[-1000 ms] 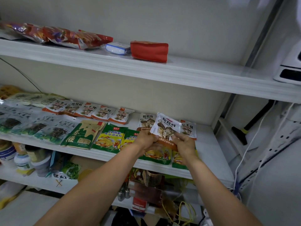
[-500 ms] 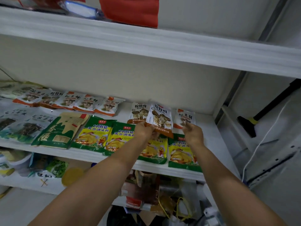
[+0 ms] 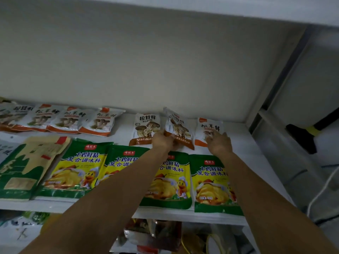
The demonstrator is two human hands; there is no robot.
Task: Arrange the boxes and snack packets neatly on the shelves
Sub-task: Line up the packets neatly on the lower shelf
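My left hand (image 3: 162,141) pinches the lower corner of a tilted mushroom packet (image 3: 178,128) — it stands just beyond my knuckles, far back on the shelf (image 3: 244,143). My right hand (image 3: 219,144) lies slack, fingers straight on the neighbouring packet (image 3: 209,129), just right of the pinched one.

White plastic mushroom sachets (image 3: 102,123) in a row along the back edge of the white shelf (image 3: 245,149), green-and-yellow seasoning pouches (image 3: 77,171) along its front edge, green-and-tan flat packet (image 3: 23,167) at their left end, one tilted sachet (image 3: 178,128) between two near the back right corner
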